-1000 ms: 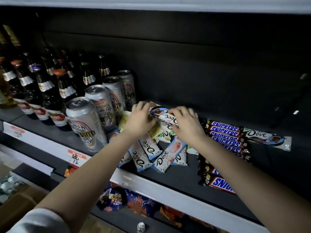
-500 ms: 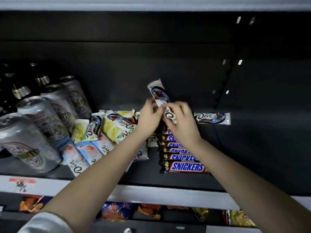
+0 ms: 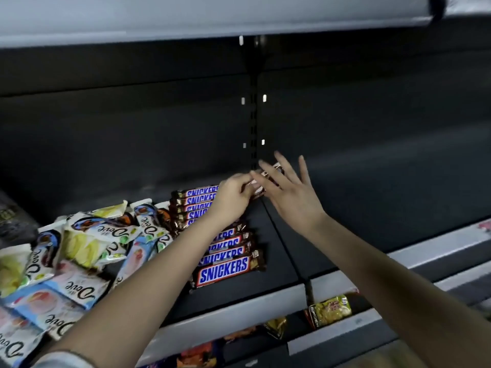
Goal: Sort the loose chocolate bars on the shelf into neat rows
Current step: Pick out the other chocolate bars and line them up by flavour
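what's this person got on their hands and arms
The left hand and right hand are bare, with no gloves, rings or watch in view. A pale sleeve ends near the left elbow. No sleeve shows on the right.

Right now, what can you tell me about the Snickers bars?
The Snickers bars have shiny brown wrappers with white letters on blue. They lie flat, side by side, in one neat row running front to back on the dark shelf. The left forearm crosses over the middle ones, hiding parts. Loose Dove packets lie against the row's left side at the back.
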Tool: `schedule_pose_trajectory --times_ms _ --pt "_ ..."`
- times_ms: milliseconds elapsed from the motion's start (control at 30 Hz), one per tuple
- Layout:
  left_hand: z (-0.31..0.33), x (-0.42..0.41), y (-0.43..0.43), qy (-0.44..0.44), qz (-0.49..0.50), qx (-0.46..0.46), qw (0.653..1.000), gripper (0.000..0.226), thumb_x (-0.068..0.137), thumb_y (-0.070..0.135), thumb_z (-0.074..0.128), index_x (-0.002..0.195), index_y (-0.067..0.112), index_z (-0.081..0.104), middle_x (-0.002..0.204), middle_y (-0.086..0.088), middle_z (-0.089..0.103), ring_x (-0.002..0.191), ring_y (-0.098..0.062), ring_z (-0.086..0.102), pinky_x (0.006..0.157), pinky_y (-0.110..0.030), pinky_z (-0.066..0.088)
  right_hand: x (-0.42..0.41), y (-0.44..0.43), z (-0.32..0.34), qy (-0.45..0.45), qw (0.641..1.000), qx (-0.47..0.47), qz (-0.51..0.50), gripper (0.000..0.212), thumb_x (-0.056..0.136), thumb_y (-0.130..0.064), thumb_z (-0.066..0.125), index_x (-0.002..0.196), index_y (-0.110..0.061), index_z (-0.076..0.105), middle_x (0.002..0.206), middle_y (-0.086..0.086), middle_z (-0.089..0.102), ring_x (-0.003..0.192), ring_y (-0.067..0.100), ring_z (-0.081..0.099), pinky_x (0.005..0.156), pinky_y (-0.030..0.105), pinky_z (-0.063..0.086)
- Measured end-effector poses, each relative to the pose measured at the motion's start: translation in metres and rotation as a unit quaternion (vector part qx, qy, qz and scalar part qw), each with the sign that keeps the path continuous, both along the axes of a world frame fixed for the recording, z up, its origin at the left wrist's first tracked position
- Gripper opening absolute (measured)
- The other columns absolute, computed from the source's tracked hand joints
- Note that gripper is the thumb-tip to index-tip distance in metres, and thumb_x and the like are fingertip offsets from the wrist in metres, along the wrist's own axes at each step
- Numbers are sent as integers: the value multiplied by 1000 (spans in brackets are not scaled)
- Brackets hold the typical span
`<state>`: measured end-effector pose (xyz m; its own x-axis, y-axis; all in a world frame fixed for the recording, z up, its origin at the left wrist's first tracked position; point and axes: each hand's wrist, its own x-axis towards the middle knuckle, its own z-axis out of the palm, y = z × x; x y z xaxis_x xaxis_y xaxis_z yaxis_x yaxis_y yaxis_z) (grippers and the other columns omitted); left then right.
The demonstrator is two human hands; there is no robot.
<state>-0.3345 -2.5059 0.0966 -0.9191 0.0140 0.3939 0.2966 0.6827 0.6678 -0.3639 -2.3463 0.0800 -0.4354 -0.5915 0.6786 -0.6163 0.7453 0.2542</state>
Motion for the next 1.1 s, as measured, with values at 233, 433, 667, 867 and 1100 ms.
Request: schedule_pose_trajectory --times_ms 233,433,667,867,1100 --pt "-3 -10 23 -63 -19 36 997 30 87 14 62 116 22 64 94 3 71 83 -9 64 77 -21 46 -5 38 -11 -48 999 15 11 59 62 -19 85 116 -12 63 110 5 66 111 24 60 100 49 39" --pt "-7 -12 20 -77 -33 -15 996 27 83 12 68 110 14 67 93 1 66 79 -13 65 71 -13 46 -4 41 -24 -120 993 -18 7 62 54 -8 87 112 -10 64 103 10 64 92 28 65 90 41 50" --pt "-17 -6 -14 -25 40 -180 983 25 88 9 54 108 16 69 113 1 66 107 -19 56 94 -26 42 -11 37 -37 -200 979 -35 15 53 57 -11 87 106 -9 68 90 12 62 75 29 62 60 36 55" --pt "-24 -7 -28 -127 144 -230 954 49 97 33 40 137 5 41 145 -11 38 134 -29 33 114 -36 23 -30 23 -41 -236 972 -14 3 42 74 9 66 112 -8 66 101 12 57 85 31 52 69 42 54" --pt "-37 -4 -29 -169 161 -262 936 59 99 42 25 145 5 25 155 -11 19 144 -25 13 117 -38 10 -34 7 -48 -306 952 -5 -25 38 96 -23 46 134 -19 47 134 5 50 116 29 45 98 38 39"
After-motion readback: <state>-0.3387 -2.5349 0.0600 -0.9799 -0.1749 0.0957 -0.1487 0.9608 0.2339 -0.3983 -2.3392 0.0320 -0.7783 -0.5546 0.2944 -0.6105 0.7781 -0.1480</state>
